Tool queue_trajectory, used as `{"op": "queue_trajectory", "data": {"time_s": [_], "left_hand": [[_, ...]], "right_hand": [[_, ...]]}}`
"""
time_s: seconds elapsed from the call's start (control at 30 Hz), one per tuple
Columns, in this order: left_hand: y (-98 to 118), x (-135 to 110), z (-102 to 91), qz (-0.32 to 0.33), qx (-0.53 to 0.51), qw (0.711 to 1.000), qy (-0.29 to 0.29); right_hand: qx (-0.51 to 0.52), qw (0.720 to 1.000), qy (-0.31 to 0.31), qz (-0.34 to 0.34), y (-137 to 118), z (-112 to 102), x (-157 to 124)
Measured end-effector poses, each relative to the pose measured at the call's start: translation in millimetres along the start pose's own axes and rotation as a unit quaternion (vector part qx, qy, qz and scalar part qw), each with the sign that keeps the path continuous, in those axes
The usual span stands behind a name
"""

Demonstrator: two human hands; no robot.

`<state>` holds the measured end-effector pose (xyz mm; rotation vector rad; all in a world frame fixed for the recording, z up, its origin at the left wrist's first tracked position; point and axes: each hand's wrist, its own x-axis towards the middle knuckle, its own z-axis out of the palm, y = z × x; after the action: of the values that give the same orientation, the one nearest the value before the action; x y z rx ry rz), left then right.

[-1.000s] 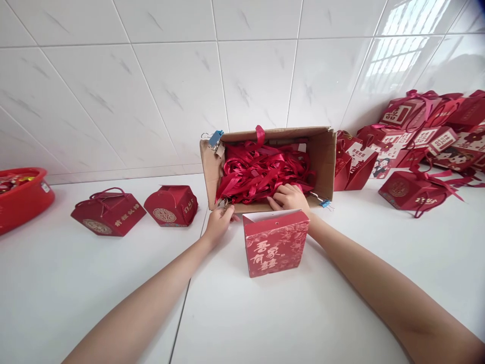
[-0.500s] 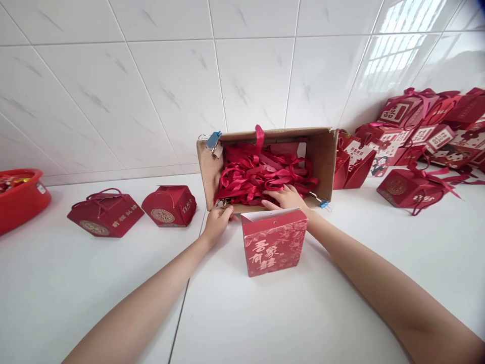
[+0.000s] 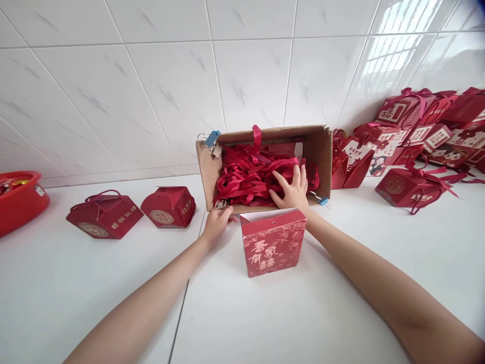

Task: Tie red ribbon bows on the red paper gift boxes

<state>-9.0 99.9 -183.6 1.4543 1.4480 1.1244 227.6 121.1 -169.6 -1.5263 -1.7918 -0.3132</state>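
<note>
A cardboard box point(image 3: 206, 172) stands against the wall, filled with a tangle of red ribbons point(image 3: 246, 177). My left hand point(image 3: 219, 225) grips the box's front left corner, thumb on the rim beside a metal clip; some of its fingers are hidden. Inside the box, my right hand point(image 3: 292, 189) lies over the ribbons with its fingers spread. The fingertips touch the ribbons, and nothing is clearly pinched between them. Just in front of the box a red gift box point(image 3: 275, 245) with pale lettering stands upright, its top open.
Two red gift boxes point(image 3: 105, 215) point(image 3: 168, 207) sit to the left. Beyond them is a red basin point(image 3: 25, 207). On the right lies a handled gift box point(image 3: 409, 189), with a stack of several gift boxes point(image 3: 413, 131) behind. Blue binder clips point(image 3: 212, 140) hold the cardboard box's corners.
My right hand has lifted slightly and moved right in the ribbons, its fingers now spread wider. Some ribbons have shifted. My left hand has stayed at the corner.
</note>
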Motion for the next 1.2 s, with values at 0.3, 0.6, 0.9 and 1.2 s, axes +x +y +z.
{"op": "queue_trajectory", "data": {"time_s": [0.3,0.6,0.9,1.2], "left_hand": [[-1,2,0.1,-0.005,-0.007,1.0,-0.002],[0,1,-0.2,-0.01,-0.01,1.0,-0.009],[-2,2,0.0,-0.01,-0.012,1.0,-0.001],[0,1,0.3,-0.002,-0.014,1.0,-0.004]], "right_hand": [[0.126,0.992,0.015,0.014,6,-4,6],[0.056,0.991,-0.072,-0.094,9,1,6],[0.087,0.979,-0.11,-0.145,8,-4,5],[0.094,0.967,-0.117,-0.208,6,-5,6]]}}
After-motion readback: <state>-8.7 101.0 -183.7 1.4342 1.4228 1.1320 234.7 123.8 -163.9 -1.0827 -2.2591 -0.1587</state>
